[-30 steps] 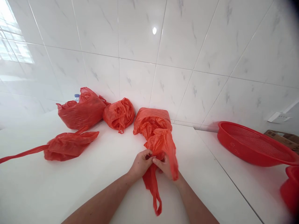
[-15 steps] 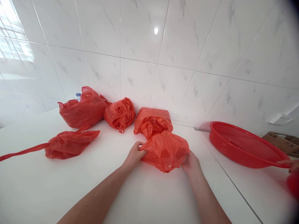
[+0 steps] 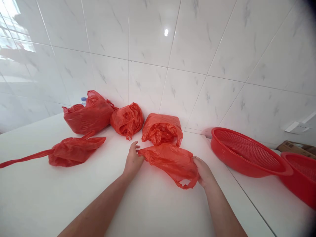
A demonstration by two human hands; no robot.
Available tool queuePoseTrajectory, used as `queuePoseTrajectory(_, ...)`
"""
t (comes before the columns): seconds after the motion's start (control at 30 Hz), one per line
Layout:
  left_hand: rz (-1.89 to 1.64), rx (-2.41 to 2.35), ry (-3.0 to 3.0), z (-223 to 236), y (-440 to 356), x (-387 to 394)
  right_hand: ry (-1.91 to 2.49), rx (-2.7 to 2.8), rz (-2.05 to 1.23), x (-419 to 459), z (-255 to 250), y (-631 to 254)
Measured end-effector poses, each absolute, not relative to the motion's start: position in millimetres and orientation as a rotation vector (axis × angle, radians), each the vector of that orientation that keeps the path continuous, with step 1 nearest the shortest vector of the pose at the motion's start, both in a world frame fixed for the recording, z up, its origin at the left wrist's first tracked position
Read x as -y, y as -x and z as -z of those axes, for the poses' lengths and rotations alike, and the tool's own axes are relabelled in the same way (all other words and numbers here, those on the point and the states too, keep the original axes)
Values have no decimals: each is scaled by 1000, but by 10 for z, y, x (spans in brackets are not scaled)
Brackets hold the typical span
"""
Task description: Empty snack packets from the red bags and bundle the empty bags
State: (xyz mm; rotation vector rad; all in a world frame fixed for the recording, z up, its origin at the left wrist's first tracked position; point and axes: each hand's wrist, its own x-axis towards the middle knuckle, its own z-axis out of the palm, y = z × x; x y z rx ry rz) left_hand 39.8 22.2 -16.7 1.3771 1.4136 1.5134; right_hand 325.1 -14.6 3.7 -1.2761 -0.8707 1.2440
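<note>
A crumpled red plastic bag (image 3: 170, 160) lies on the white counter (image 3: 61, 197) between my hands. My left hand (image 3: 132, 159) rests at the bag's left end with fingers stretched out, touching its corner. My right hand (image 3: 203, 171) curls round the bag's right end near a handle loop. Just behind stands a red bag (image 3: 161, 129) wrapped round a boxy thing.
More red bags sit by the tiled wall: a round bundle (image 3: 127, 120), a big bag (image 3: 89, 113) with a bottle cap showing, a flat bag (image 3: 74, 150) with a long handle. A red mesh basket (image 3: 247, 153) and a second red basin (image 3: 302, 177) stand at right.
The bag went from hanging in pinched fingers to being spread and laid flat on the counter. My left hand has let go and opened. The red basket slid left and a second basin appeared.
</note>
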Motion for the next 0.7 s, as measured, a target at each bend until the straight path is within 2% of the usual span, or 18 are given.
queuePoseTrajectory(0.13,-1341,-1357,-2454,22,-589,5,1382,959,-1181,169,-79,-3189)
queuePoseTrajectory(0.2,-1127,-1291,-2603,-4,-650,65,1512,1005,-1000,178,-136,-3163)
queuePoseTrajectory(0.3,-905,-1347,-2380,38,-675,71,1651,960,-587,223,-253,-3117)
queuePoseTrajectory(0.4,-985,-1447,-2028,112,-684,36,1608,1131,73,345,-364,-2963)
queuePoseTrajectory(0.47,-1090,-1438,-1807,139,-708,22,1423,1378,375,448,-391,-2773)
queuePoseTrajectory(0.57,-1148,-1261,-1474,131,-752,31,1201,1736,331,527,-316,-2467)
queuePoseTrajectory(0.7,-1075,-782,-1046,70,-751,58,1378,1883,229,384,-79,-2372)
